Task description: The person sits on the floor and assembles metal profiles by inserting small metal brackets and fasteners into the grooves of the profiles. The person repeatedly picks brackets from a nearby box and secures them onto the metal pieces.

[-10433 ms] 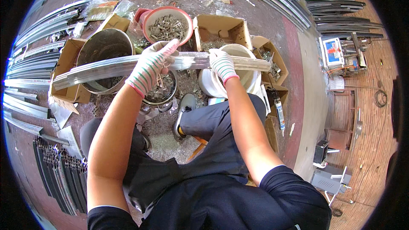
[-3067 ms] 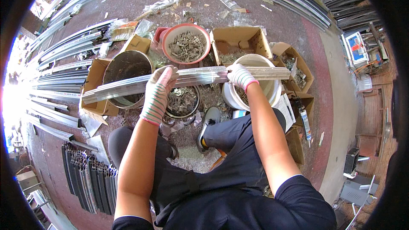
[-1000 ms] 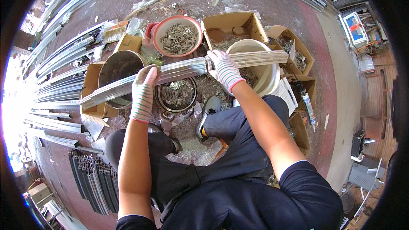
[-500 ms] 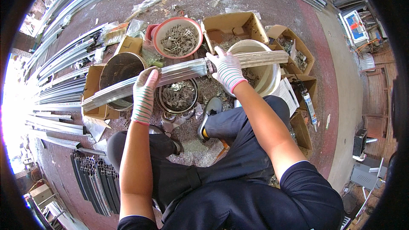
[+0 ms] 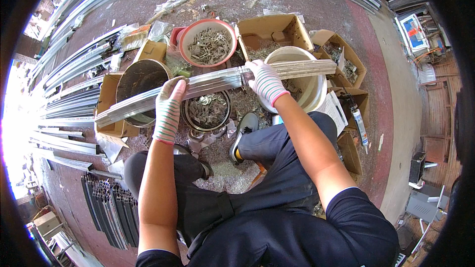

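Observation:
A long bundle of silvery metal profiles (image 5: 213,81) lies across in front of me, its left end lower than its right. My left hand (image 5: 168,109), in a striped white glove with a darkened thumb, is closed on the bundle left of its middle. My right hand (image 5: 267,81), gloved alike with a pink cuff, grips it right of the middle, beside a visible joint. Under the bundle are a dark bucket (image 5: 136,81) at the left, a round tin (image 5: 207,122) of small metal pieces in the middle, and a white bucket (image 5: 316,91) at the right.
A red-rimmed basin (image 5: 231,37) of metal clips stands beyond the bundle, next to a cardboard box (image 5: 274,23). More boxes (image 5: 358,71) stand to the right, near a sealant tube (image 5: 359,124). Dark profiles (image 5: 111,212) are stacked at lower left; long strips (image 5: 69,121) lie further left.
The fingers of my right hand, raised and spread before, have closed down onto the bundle, and that hand sits slightly further right. My left hand and the bundle have barely moved.

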{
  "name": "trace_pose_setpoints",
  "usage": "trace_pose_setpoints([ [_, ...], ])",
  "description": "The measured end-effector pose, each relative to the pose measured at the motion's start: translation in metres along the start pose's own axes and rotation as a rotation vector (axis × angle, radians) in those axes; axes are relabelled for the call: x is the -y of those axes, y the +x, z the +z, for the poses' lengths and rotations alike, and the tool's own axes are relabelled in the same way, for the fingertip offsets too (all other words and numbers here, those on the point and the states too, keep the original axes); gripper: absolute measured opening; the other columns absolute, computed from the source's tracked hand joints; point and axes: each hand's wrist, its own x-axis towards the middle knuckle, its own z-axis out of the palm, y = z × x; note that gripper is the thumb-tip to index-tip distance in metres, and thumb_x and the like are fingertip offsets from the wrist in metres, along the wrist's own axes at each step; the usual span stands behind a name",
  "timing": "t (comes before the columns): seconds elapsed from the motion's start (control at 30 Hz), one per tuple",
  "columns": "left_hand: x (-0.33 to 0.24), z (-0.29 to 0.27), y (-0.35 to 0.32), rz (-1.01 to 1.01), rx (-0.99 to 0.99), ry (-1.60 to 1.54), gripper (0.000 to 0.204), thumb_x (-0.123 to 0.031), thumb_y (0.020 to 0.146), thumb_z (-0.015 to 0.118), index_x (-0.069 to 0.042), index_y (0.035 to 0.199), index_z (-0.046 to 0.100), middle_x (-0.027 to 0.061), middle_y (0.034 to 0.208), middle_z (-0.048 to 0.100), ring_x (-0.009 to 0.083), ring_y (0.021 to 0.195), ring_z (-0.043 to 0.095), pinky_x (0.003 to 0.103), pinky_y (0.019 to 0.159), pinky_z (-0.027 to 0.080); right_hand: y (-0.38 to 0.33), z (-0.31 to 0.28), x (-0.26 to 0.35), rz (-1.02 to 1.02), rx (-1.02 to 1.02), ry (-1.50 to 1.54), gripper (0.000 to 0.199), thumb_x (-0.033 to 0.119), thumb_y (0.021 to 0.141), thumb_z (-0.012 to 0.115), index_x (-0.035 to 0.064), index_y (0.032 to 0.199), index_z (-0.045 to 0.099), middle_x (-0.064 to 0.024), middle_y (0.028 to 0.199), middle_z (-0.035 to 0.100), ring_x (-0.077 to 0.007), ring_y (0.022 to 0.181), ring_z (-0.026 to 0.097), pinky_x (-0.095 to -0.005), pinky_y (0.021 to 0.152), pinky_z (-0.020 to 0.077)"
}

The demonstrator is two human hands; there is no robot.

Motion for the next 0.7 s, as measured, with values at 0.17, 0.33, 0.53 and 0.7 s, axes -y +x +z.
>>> trace_pose_setpoints([
  [0.17,0.002,-0.001,0.001,0.001,0.007,0.008,0.028,-0.019,0.099,0.066,-0.002,0.121,0.065,0.0098,0.117,0.069,0.0203,0.109,0.066,0.034,0.100,0.050,0.002,0.001,-0.008,0.120,0.139,-0.010,0.044,0.012,0.086,0.060,0.0097,0.130,0.058,-0.0201,0.125,0.060,-0.0396,0.114,0.061,-0.0465,0.099,0.0500],
  [0.33,0.002,-0.001,0.000,0.008,0.013,0.004,0.028,-0.019,0.099,0.065,-0.002,0.121,0.065,0.0094,0.116,0.069,0.0192,0.108,0.066,0.033,0.101,0.050,0.002,0.001,-0.015,0.181,0.022,0.040,0.041,0.013,0.090,0.057,0.0067,0.131,0.058,-0.0206,0.128,0.062,-0.0375,0.119,0.060,-0.0455,0.100,0.0488],
  [0.53,0.002,0.000,0.000,-0.002,0.001,0.030,0.029,-0.019,0.099,0.066,-0.002,0.121,0.065,0.0090,0.116,0.069,0.0190,0.107,0.066,0.034,0.099,0.051,0.006,0.007,-0.023,0.138,0.041,0.074,0.042,0.018,0.090,0.058,0.0063,0.131,0.058,-0.0209,0.128,0.062,-0.0385,0.117,0.061,-0.0455,0.098,0.0493],
  [0.7,0.003,-0.001,0.000,0.004,0.006,0.038,0.028,-0.019,0.099,0.065,-0.001,0.121,0.065,0.0090,0.115,0.069,0.0193,0.106,0.066,0.033,0.098,0.052,0.006,0.015,-0.025,0.045,0.008,0.213,0.040,0.028,0.094,0.060,0.0076,0.129,0.061,-0.0229,0.121,0.064,-0.0402,0.113,0.061,-0.0464,0.095,0.0497],
])
